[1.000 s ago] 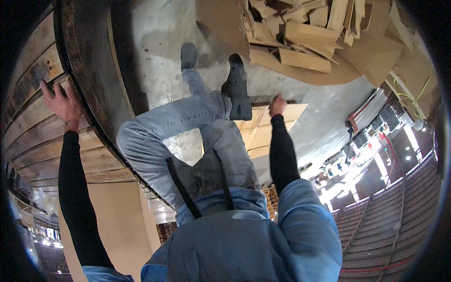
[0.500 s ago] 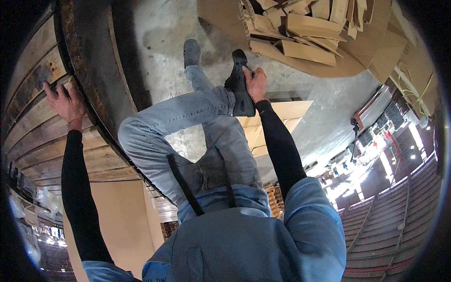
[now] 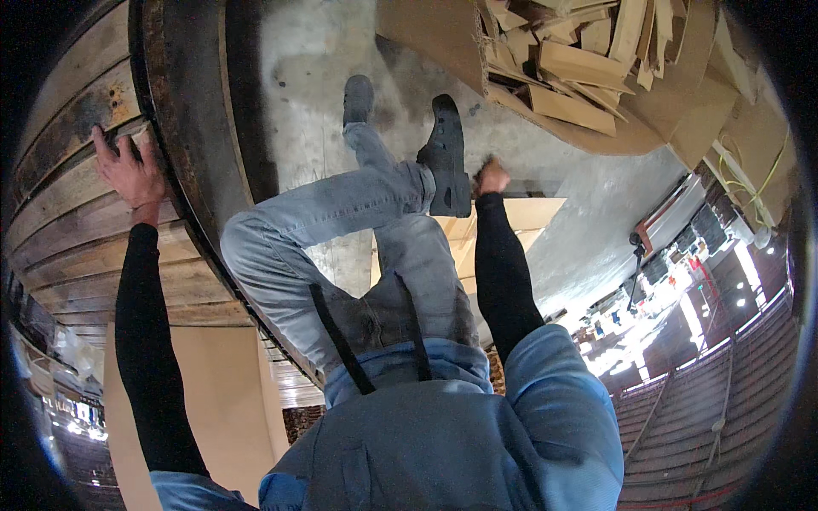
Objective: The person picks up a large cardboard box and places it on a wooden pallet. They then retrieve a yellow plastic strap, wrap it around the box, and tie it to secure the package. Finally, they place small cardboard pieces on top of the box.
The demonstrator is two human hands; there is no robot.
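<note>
We see our left hand (image 3: 135,180) resting on weathered wooden planks (image 3: 94,209), its fingers (image 3: 103,146) spread somewhat apart and half bent, with the tips pressed near a dark-edged border. They appear to lean on the wood.

Our right hand (image 3: 492,177) is just beside the raised black clog (image 3: 444,157), near its heel end. Its fingers (image 3: 492,164) look curled, but they are blurred and mostly turned away from us, so we cannot tell how far they are closed or whether they have hold of anything.

The raised clog is on the foot of our crossed leg, which lies over the other in faded grey-blue jeans (image 3: 332,204). The other clog (image 3: 359,100) sits beyond it, to its left, above the grey floor (image 3: 315,153).

We wear black sleeves (image 3: 158,358) on both forearms, a blue shirt (image 3: 558,400) and a grey-blue apron (image 3: 409,451); 2 dark straps (image 3: 336,332) hang across our lap.

Flat brown cardboard (image 3: 537,213) lies beneath the right wrist. Farther off, cut cardboard strips (image 3: 579,68) lie heaped beside a larger cardboard sheet (image 3: 426,34).
</note>
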